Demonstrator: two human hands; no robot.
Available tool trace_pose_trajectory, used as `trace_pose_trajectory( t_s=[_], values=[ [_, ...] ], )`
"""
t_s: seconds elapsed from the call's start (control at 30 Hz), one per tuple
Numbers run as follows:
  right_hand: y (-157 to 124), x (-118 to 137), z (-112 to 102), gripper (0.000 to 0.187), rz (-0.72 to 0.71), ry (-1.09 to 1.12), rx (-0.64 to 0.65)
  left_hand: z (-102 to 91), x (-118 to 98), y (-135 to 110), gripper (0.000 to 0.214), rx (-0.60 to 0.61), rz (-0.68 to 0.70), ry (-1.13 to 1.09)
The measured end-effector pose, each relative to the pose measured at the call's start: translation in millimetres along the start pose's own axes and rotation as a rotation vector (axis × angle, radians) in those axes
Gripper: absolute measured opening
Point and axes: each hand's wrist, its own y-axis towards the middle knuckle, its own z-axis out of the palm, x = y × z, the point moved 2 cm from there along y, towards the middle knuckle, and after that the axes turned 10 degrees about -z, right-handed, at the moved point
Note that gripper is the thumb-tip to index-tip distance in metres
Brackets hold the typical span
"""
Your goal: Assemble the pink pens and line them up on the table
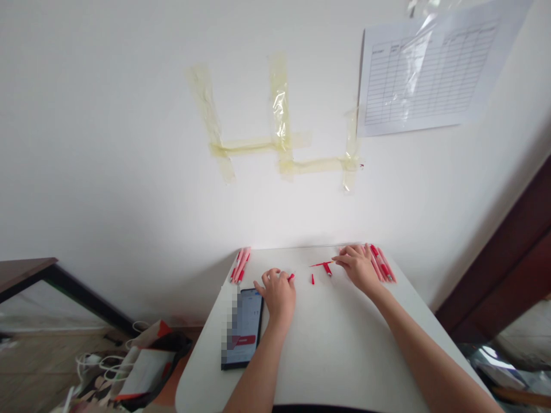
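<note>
My left hand (278,293) is beside the upper end of a phone, its fingers curled. A short red pen part (291,277) sticks out at its thumb side, pinched there; the rest is hidden by the fingers. My right hand (358,267) pinches the right end of a thin red pen refill (321,264), which points left above the table. Beneath the refill lies a red pen barrel piece (328,269) with a silvery end. Between the hands a small red cone-like pen tip (313,279) rests on the table.
The white table (336,355) stands against a wall. Pink and red pens (241,265) lie at its back left, with several more pens (382,264) at the back right. The phone (246,327) lies at the left edge. Bags and cables (142,367) are on the floor.
</note>
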Motion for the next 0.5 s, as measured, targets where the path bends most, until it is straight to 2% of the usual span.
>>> trace_pose_trajectory(
  t_s=[0.3,0.43,0.5],
  values=[
    [0.3,9.2,1.6,0.026,-0.064,0.026,0.072,-1.3,-2.1,-1.1,0.019,0.03,-0.003,0.021],
    [0.4,11.0,1.9,0.026,-0.069,0.041,0.085,-1.9,-4.0,-0.6,0.018,0.039,0.007,-0.051],
    [0.6,12.9,1.3,0.027,-0.066,0.043,0.088,-2.4,-7.2,-1.4,0.017,0.061,0.057,-0.126]
  ],
)
